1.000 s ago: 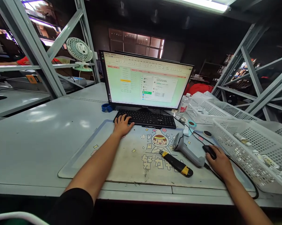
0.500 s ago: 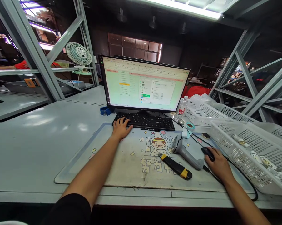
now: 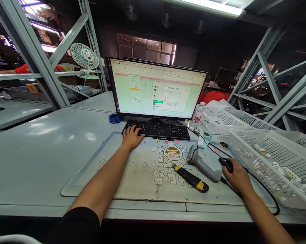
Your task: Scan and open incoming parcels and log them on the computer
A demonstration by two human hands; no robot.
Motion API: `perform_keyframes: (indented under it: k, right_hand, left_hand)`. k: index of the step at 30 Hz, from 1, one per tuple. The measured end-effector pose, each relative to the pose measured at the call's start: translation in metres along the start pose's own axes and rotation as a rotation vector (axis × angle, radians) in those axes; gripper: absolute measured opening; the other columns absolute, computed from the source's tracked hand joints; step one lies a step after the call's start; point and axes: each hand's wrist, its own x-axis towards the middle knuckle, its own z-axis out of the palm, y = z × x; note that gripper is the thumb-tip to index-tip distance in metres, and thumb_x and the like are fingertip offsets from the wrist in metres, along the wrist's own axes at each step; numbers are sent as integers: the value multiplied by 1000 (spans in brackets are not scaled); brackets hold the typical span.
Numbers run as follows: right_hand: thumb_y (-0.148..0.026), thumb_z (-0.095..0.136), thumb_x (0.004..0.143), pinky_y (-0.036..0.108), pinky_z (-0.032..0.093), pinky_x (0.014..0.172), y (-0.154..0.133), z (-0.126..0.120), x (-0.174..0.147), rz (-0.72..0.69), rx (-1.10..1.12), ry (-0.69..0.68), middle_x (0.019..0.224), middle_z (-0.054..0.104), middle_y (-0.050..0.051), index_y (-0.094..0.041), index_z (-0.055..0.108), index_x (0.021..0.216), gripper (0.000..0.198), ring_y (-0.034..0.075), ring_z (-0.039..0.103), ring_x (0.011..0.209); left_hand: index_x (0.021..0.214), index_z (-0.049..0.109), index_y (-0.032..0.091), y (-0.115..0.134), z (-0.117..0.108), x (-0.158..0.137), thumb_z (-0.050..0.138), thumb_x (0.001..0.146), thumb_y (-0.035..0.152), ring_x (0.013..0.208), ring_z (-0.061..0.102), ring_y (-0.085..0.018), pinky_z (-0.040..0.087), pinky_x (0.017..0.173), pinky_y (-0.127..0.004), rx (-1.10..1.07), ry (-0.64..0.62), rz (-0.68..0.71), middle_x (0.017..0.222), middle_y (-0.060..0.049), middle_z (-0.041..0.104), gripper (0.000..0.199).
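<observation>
My left hand (image 3: 131, 137) rests on the left end of a black keyboard (image 3: 163, 130), its fingers spread over the keys. Under my right hand (image 3: 237, 175) is a black computer mouse (image 3: 226, 164), with the fingers curved around it on the printed desk mat (image 3: 135, 183). Between my hands lie a grey barcode scanner (image 3: 203, 165) and a black and yellow utility knife (image 3: 190, 178). Behind the keyboard stands a lit monitor (image 3: 142, 98), showing a spreadsheet with a smaller chat-like window over it.
White plastic baskets (image 3: 267, 162) with small items line the right side. A clear bottle (image 3: 197, 113) and tape rolls (image 3: 206, 135) sit beside the monitor. A blue tape roll (image 3: 114, 118) lies to its left. A small fan (image 3: 84, 57) is on the metal frame.
The view has shifted very slightly. A line of text now shows near the top of the chat-like window. Both hands stay in nearly the same places.
</observation>
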Motion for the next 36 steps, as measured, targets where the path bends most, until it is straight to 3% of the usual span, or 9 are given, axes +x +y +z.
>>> perform_keyframes:
  k: [10,22,36]
  right_hand:
    - [-53,47,100,53,57,109,-3,-3,0,-2,-9,-28,143,68,16,-19,64,142,56,35,68,126]
    - [-54,48,97,51,58,102,-1,-1,1,22,-2,-22,131,72,17,-19,62,131,51,35,71,116]
    - [-49,50,99,48,58,102,-5,-5,-2,-11,8,-18,139,70,12,-23,66,134,46,32,70,122]
  left_hand:
    - [159,57,27,-2,2,0,38,106,64,165,27,-42,16,136,-62,-7,1,3,178,-11,37,67]
    - [160,57,26,-1,1,1,40,106,62,165,29,-42,17,136,-63,20,3,-2,178,-12,37,66]
    - [160,58,27,0,0,1,41,107,62,165,29,-42,18,136,-62,25,1,-1,178,-12,37,66]
